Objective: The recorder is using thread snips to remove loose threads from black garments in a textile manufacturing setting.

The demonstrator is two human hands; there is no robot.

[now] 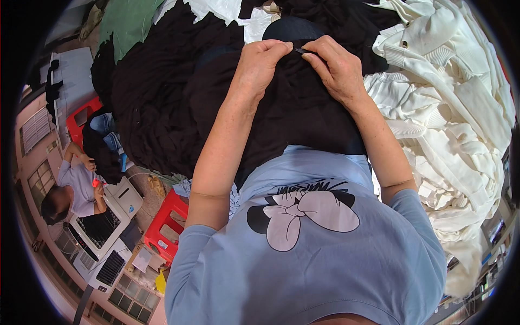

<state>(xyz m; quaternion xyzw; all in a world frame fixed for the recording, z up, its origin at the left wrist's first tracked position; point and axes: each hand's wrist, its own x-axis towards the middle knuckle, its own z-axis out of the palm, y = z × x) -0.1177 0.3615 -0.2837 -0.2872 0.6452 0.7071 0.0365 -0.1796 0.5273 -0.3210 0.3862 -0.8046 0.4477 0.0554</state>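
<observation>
Black knit cloth [309, 108] lies across my lap and spreads away in front of me. My left hand [259, 65] is closed, thumb and forefinger pinching an edge of this cloth. Close beside it, my right hand [338, 67] is closed in a pinch as well. A small dark pointed piece [299, 51] shows at its fingertips, nearly meeting the left fingertips; its kind is too small to make out. Just beyond both hands is a rounded dark navy surface [292, 30].
A large heap of white knit garments [433, 119] rises at my right. More black garments [157, 92] pile up at the left, near a green sheet [127, 21]. Red plastic stools [167, 222] stand at the left, where another person [78, 184] works beside a white machine [111, 216].
</observation>
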